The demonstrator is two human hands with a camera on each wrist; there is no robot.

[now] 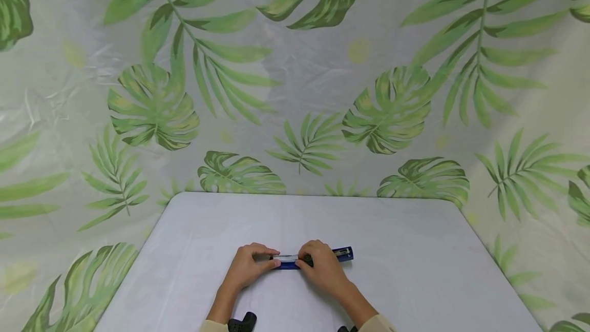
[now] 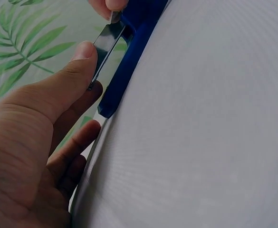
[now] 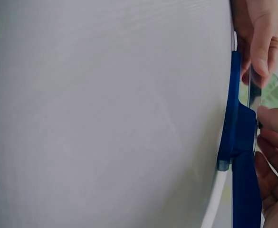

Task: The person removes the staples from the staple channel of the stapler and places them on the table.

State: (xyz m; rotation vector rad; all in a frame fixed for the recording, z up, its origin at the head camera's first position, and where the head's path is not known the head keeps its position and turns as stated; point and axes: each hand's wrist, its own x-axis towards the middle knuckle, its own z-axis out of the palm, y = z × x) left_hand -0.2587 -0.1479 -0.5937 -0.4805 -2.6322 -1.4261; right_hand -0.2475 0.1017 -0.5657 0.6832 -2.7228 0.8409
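A blue stapler [image 1: 344, 254] lies opened out on the white table, its top arm swung back to the right. Its silver staple channel [image 1: 288, 258] stands above the blue base [image 2: 122, 78]. My left hand [image 1: 245, 269] pinches the channel's free end between thumb and fingers. Further along, toward the hinge, my right hand [image 1: 324, 269] grips the channel with its thumb and fingertips. In the right wrist view the blue top arm [image 3: 246, 190] extends away from the base, beside the right fingers. The right fingers hide the inside of the channel there.
The white table [image 1: 428, 265] has rounded far corners. Behind it and at both sides hangs a pale cloth [image 1: 309, 81] printed with green leaves. Black wrist straps [image 1: 243, 323] and light sleeves show at the bottom edge.
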